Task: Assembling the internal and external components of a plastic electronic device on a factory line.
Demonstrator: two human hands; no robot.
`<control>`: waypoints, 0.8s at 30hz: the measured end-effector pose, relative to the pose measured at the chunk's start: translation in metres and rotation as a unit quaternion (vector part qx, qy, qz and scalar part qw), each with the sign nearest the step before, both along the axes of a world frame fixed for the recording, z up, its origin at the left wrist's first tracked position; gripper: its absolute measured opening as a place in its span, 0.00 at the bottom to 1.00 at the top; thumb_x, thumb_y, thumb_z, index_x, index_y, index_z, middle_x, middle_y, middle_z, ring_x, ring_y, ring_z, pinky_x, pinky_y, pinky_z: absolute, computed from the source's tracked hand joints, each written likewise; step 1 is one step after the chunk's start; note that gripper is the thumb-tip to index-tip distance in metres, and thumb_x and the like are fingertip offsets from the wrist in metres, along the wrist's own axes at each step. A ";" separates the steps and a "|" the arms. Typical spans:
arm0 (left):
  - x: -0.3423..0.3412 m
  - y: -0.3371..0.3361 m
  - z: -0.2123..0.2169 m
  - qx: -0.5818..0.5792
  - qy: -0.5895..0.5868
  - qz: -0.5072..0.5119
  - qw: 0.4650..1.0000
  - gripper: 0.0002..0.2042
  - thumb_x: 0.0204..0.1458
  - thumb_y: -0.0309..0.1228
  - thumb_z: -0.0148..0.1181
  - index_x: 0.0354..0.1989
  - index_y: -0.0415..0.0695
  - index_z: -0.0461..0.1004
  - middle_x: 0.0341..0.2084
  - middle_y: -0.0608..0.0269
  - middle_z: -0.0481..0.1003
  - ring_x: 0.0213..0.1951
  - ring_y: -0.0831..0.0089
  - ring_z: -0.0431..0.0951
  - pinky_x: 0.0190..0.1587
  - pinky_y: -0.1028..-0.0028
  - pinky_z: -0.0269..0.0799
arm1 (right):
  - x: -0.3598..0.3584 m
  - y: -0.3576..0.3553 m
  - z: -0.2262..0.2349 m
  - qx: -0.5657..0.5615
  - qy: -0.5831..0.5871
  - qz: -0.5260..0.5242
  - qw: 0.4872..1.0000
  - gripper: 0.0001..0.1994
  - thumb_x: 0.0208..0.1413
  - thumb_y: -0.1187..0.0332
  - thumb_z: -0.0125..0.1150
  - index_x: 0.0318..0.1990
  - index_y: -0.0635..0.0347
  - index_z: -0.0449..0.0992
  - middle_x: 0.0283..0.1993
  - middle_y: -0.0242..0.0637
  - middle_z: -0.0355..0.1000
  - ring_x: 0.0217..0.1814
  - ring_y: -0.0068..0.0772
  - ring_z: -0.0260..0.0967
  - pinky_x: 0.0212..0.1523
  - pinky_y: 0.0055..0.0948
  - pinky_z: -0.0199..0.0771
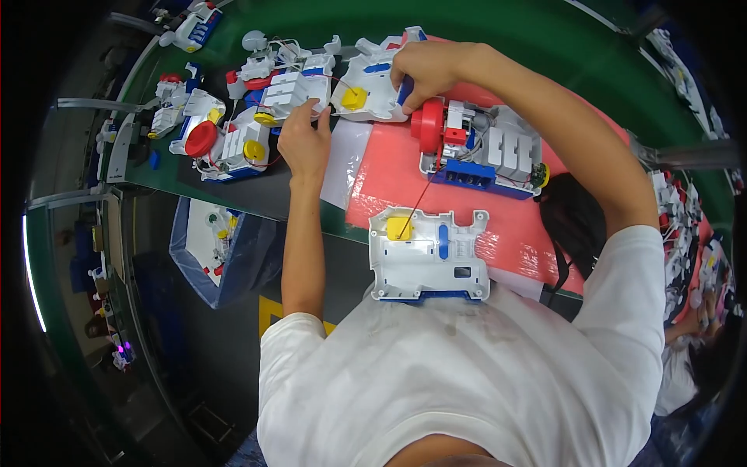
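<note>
My right hand [437, 68] grips the blue edge of an open white plastic shell [373, 82], fingers over its far right side. A round yellow part in that shell trails a red wire to the white housing [317, 87] on its left. My left hand [305, 144] is at the near edge of that housing, thumb and forefinger curled close together; its fingertips partly hide what they pinch. In front of my chest lies another shell half [428, 257] with a yellow piece, wired to a housing [490, 152] fitted with a red wheel-like part [429, 126].
The red mat [381, 175] covers the table's right part, with a black fabric bag [572, 222] at its right edge. More partly assembled units [233, 144] stand at left. A blue bin [226, 288] holding parts sits below the table edge. A green conveyor belt [537, 31] runs behind.
</note>
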State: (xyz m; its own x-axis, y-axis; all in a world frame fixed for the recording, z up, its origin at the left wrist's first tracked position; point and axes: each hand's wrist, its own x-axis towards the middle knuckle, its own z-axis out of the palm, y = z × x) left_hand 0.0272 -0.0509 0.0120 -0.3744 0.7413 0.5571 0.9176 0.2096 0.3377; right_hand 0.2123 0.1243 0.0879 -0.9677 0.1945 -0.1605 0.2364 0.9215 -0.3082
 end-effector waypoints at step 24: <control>0.052 -0.133 0.013 -0.146 -0.508 -0.083 0.845 0.17 0.50 0.26 0.61 0.48 0.37 0.66 0.33 0.62 0.73 0.26 0.81 0.71 0.30 0.80 0.69 | 0.186 -0.135 0.047 -0.309 0.058 -0.173 0.933 0.09 0.49 0.67 0.61 0.30 0.66 0.76 0.25 0.44 0.72 0.28 0.38 0.73 0.34 0.31 0.72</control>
State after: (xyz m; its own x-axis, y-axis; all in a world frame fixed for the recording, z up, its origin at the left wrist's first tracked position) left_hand 0.0795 -0.1838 0.0254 -0.4258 0.8811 -0.2059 0.2096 0.3174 0.9248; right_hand 0.3984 -0.0106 0.1350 -0.8818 0.4042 -0.2430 0.4186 0.4337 -0.7979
